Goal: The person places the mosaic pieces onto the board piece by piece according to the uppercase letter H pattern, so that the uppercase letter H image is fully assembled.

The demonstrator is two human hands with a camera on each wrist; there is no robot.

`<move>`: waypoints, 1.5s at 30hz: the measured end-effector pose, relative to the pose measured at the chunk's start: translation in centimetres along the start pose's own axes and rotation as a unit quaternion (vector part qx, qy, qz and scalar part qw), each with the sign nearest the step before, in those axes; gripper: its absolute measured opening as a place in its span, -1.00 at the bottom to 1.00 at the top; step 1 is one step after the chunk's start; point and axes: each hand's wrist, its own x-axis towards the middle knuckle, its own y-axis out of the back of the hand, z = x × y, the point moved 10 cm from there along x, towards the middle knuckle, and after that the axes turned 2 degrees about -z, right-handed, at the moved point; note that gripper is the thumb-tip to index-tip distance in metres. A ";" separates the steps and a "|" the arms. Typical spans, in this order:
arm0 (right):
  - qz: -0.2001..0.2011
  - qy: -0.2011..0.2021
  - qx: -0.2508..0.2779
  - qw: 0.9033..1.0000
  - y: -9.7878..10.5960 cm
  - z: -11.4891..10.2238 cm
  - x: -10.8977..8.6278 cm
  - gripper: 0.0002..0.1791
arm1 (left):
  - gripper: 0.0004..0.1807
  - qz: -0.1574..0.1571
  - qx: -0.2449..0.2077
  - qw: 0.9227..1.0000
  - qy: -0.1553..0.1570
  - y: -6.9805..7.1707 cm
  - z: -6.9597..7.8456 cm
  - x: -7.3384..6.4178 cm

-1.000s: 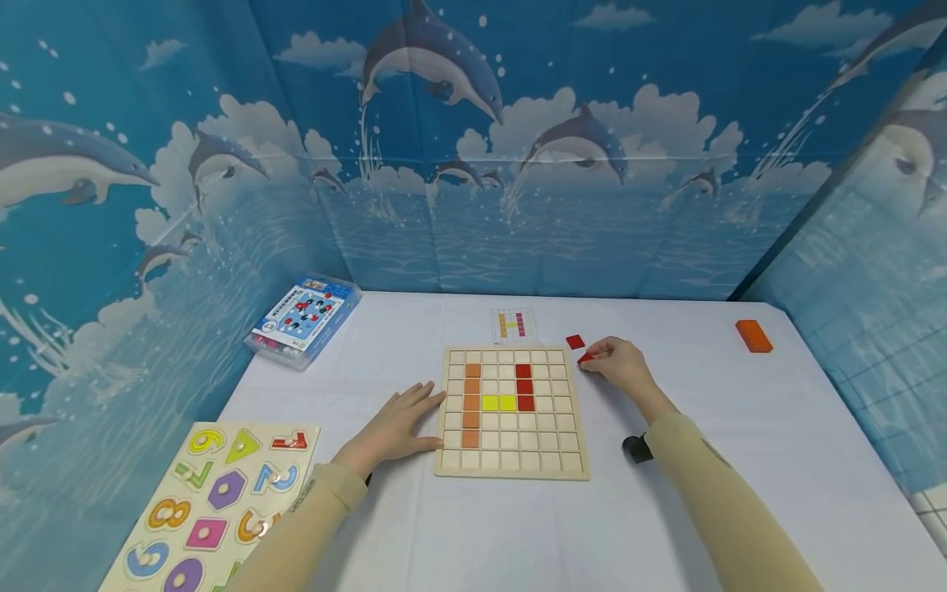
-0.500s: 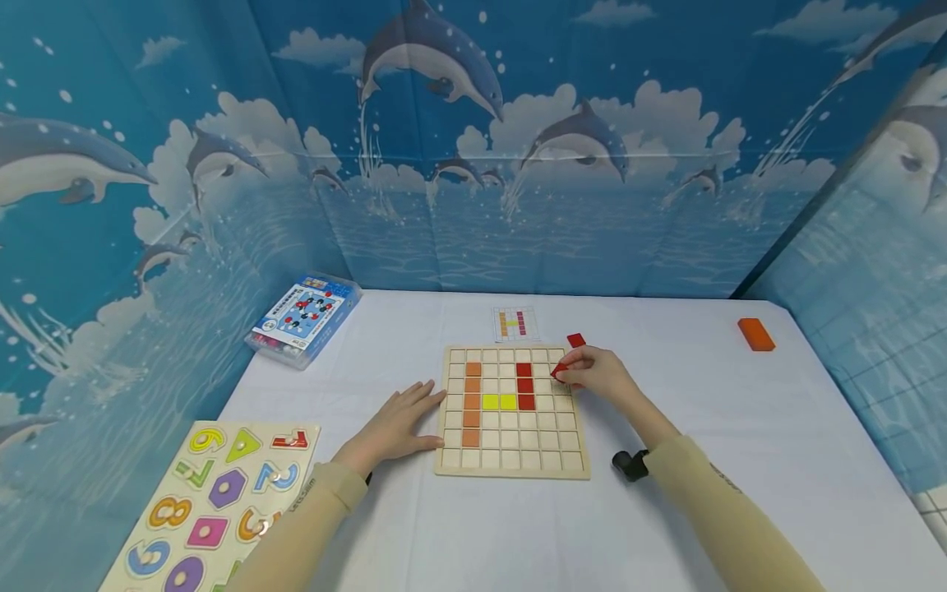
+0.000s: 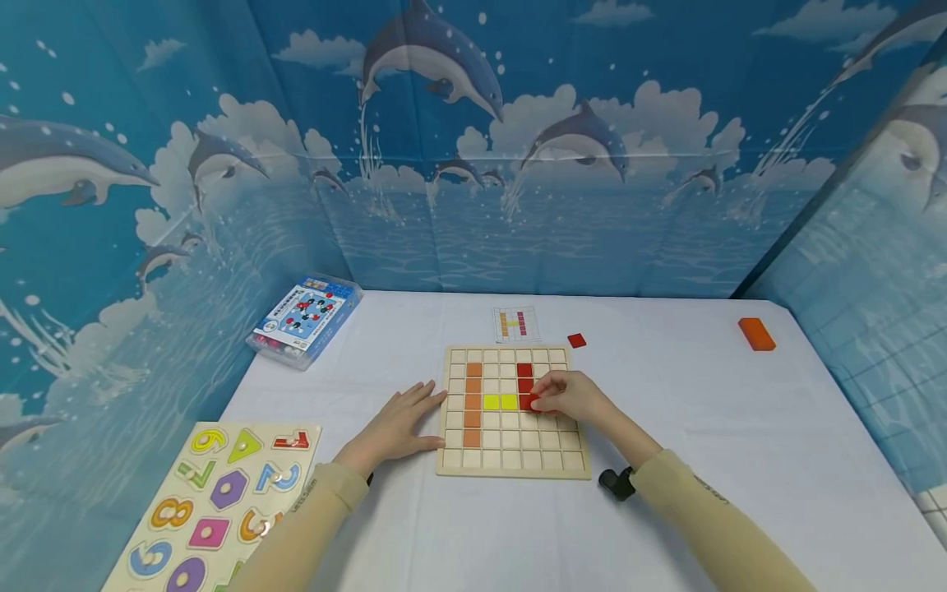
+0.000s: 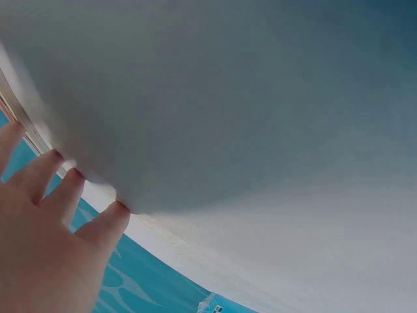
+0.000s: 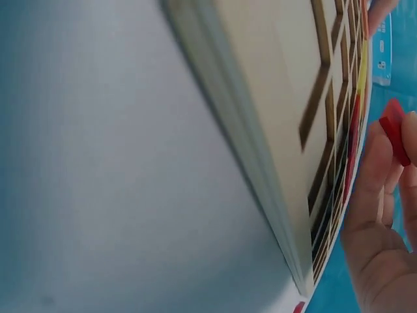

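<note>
A wooden grid board (image 3: 510, 472) lies on the white table. In it sit an orange column of tiles (image 3: 473, 403), two yellow tiles (image 3: 500, 402) and a partly covered red column (image 3: 524, 371). My right hand (image 3: 573, 398) is over the board's right half, pinching a square red tile (image 5: 395, 138) between thumb and fingertips, close to the red column's lower end. My left hand (image 3: 397, 426) lies beside the board, fingers spread, with fingertips at its left edge. Another red tile (image 3: 576, 340) lies off the board's upper right corner.
A small pattern card (image 3: 516, 325) lies behind the board. An orange block (image 3: 756, 334) sits at the far right. At the left are a clear plastic box (image 3: 305, 321) and a number-and-shape puzzle board (image 3: 210, 501).
My right hand has carried the red tile leftward from beside the board to above the grid, near the red column. The left hand stays in place.
</note>
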 end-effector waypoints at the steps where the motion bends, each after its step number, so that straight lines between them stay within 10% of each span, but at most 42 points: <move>1: -0.001 -0.002 -0.007 1.000 -0.1 0.0 -0.1 -0.82 | -0.11 -0.002 0.000 1.000 0.001 -0.1 0.0 0.0; 16: -0.001 0.002 -0.103 0.995 -1.3 -0.5 -0.1 -0.90 | -0.10 0.000 -0.003 1.000 0.000 0.2 0.2 -0.1; 45: 0.012 0.035 -0.113 0.993 -1.2 -1.2 -0.2 -0.84 | -0.11 0.001 -0.007 1.000 -0.001 0.0 0.1 -0.2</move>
